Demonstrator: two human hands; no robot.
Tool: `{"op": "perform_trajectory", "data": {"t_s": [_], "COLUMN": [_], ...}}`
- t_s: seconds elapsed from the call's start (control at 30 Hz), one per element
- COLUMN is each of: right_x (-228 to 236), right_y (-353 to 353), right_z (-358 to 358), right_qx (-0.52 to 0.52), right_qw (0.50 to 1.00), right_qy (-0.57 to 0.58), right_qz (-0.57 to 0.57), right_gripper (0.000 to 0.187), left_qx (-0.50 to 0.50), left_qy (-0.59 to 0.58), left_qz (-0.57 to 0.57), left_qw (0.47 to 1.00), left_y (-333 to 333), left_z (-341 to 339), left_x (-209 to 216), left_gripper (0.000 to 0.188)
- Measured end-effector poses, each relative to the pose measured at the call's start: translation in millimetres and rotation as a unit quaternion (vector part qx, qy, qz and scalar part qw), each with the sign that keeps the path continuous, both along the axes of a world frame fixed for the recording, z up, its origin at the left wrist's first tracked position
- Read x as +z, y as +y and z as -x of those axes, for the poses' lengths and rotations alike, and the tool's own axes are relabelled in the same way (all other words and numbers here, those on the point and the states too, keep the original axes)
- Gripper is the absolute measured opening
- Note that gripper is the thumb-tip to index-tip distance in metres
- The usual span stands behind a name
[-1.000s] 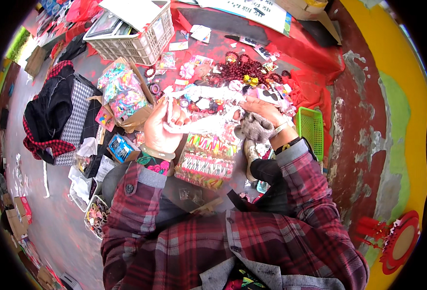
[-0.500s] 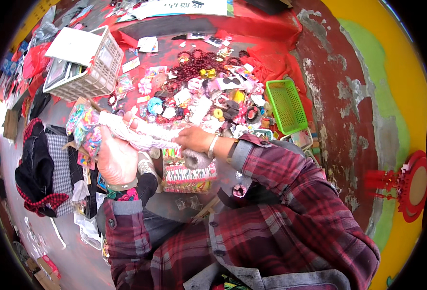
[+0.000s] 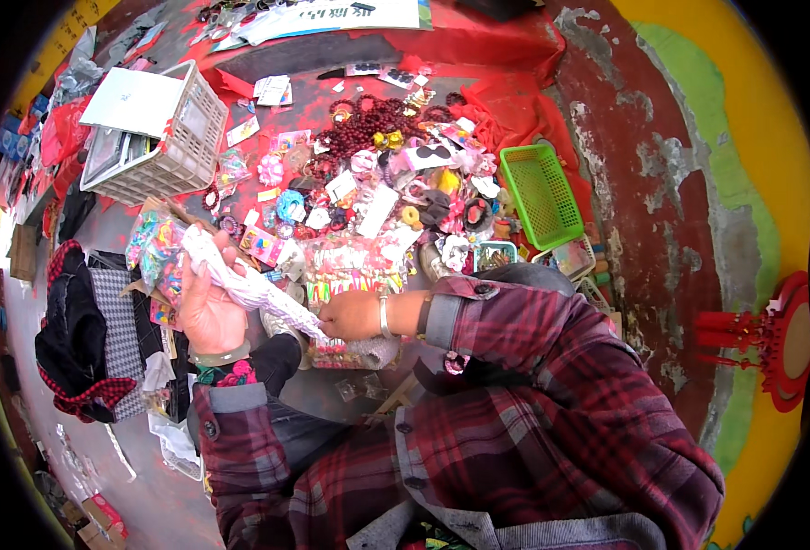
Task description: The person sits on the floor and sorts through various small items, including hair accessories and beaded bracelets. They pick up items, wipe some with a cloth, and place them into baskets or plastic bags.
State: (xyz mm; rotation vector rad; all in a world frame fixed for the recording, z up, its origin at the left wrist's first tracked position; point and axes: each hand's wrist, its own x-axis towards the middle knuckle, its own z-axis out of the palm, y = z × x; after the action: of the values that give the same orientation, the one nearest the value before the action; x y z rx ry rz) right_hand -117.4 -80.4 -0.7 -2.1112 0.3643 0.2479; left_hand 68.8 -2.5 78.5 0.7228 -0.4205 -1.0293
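Note:
A long, twisted strip of white lacy fabric (image 3: pixel 256 290) stretches between both hands, slanting down to the right. My left hand (image 3: pixel 210 313), palm up, holds its upper end between thumb and fingers. The lower end is pinched in my right hand (image 3: pixel 354 317), whose knuckles face up. A grey fuzzy band (image 3: pixel 374 352) shows just below the right hand; whether the hand holds it too, I cannot tell. Beneath lie clear packs of colourful small items (image 3: pixel 354 261). Beside the left hand is a clear bag of multicoloured pieces (image 3: pixel 154 240) in an open cardboard box.
Beyond my hands spreads a pile of hair ties and trinkets (image 3: pixel 414 188) with dark red bead strings (image 3: pixel 368 126). A green plastic basket (image 3: pixel 540 197) stands right of it, a white crate (image 3: pixel 180 137) at far left. A black garment (image 3: pixel 77 321) lies on the left.
My right hand has moved down and toward me, drawing the white fabric strip into a steeper slant. The grey fuzzy band has shifted lower with it. The left hand still holds the upper end.

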Motion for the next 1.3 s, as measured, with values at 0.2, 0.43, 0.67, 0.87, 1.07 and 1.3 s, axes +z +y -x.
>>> {"op": "perform_trajectory", "data": {"t_s": [0.2,0.43,0.67,0.87,1.07,1.3], "right_x": [12,17,23,43,27,35], "right_y": [-12,-14,-7,-9,-10,-9], "right_z": [1,2,3,0,-3,0], "right_qx": [-0.002,-0.013,-0.016,-0.122,-0.102,-0.045], "right_qw": [0.999,1.0,0.999,0.988,0.991,0.997], "right_qy": [0.013,0.006,-0.022,-0.076,-0.03,-0.008], "right_qz": [0.051,0.022,0.031,-0.052,0.079,-0.065], "right_gripper": [0.049,0.055,0.051,0.05,0.047,0.041], "left_qx": [0.003,0.115,0.124,0.04,-0.068,-0.049], "left_qy": [0.001,0.002,-0.031,0.039,0.119,0.12], "left_qz": [-0.047,-0.109,-0.079,-0.143,-0.186,-0.153], "left_qw": [0.999,0.987,0.989,0.988,0.973,0.98], "left_y": [-4,-2,9,-2,-3,-4], "left_z": [2,-2,-15,12,54,42], "left_x": [-8,-7,-4,-31,-37,-35], "left_gripper": [0.047,0.041,0.038,0.033,0.034,0.032]}}
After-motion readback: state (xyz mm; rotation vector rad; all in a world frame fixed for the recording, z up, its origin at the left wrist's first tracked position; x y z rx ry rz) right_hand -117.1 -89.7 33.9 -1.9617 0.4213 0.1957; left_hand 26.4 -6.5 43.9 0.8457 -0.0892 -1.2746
